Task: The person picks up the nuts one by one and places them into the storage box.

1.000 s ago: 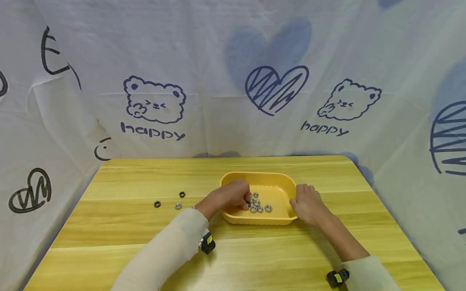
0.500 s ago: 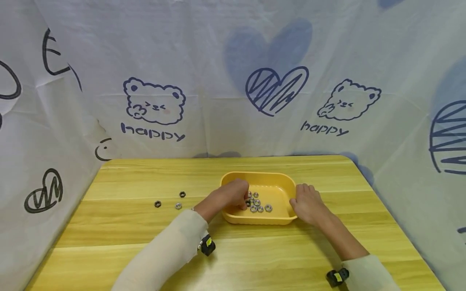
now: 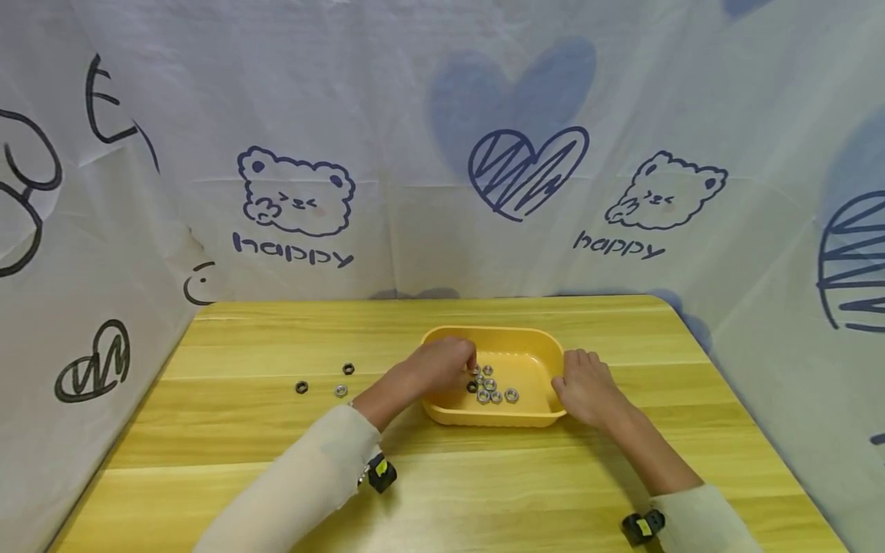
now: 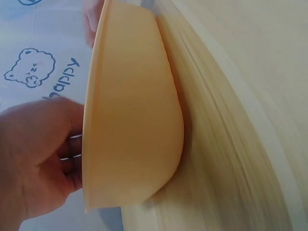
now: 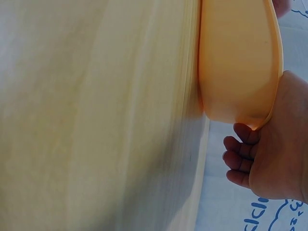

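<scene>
In the head view my left hand (image 3: 445,362) is over the left end of the yellow plastic tray (image 3: 527,418), fingers pointing down inside it. The left wrist view shows that hand (image 4: 41,159) behind the tray wall, its fingertips hidden by the rim. Close to its fingers lies a black hex nut (image 3: 472,387), apart from them, beside several silver nuts (image 3: 489,385) on the tray floor. My right hand (image 3: 588,388) grips the tray's right rim, thumb over the inside and fingers outside, as the right wrist view also shows (image 5: 276,149).
On the wooden table (image 3: 484,484), left of the tray, lie two black nuts (image 3: 301,387) and a silver nut (image 3: 341,390). Printed white cloth (image 3: 415,192) hangs behind the table and along both sides.
My left hand has drawn slightly up and left from the nuts, uncovering the black nut on the tray floor. The right hand has stayed at the rim.
</scene>
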Demonstrator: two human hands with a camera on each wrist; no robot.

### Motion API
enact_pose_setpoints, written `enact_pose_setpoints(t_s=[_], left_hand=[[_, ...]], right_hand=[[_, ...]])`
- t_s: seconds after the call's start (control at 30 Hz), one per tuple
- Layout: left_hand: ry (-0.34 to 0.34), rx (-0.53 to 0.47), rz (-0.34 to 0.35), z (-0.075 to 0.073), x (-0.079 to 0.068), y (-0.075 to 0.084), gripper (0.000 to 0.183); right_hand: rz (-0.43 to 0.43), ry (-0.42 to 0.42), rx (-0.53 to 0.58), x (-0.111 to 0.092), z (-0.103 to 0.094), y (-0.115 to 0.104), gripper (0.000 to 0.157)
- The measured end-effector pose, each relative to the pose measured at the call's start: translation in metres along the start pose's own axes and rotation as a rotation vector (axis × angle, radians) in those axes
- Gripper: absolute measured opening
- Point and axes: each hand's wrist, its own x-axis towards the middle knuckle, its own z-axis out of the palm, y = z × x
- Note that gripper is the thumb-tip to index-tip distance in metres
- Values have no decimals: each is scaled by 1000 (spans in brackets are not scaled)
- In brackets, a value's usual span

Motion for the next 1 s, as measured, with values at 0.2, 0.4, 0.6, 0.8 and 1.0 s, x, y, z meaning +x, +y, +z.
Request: enact_pose_setpoints(t_s=[0.2,0.4,0.6,0.8,1.0], left_hand=[[20,33,0,-3,-4,-3,14],[61,65,12,-7,-10,-5,17],[102,111,21,-10,-17,-9,19],[143,132,45,-14,-26,-12,18],[177,140,53,-17,-34,-15,13]], right_hand=[[8,-10,1,-1,0,0,27],[8,-13,2,-1,0,0,26],[7,-11,-2,-1,1,0,26],[12,-20,-1,-2,-1,-2,29],[18,-26,1,-1,0,-1,32]])
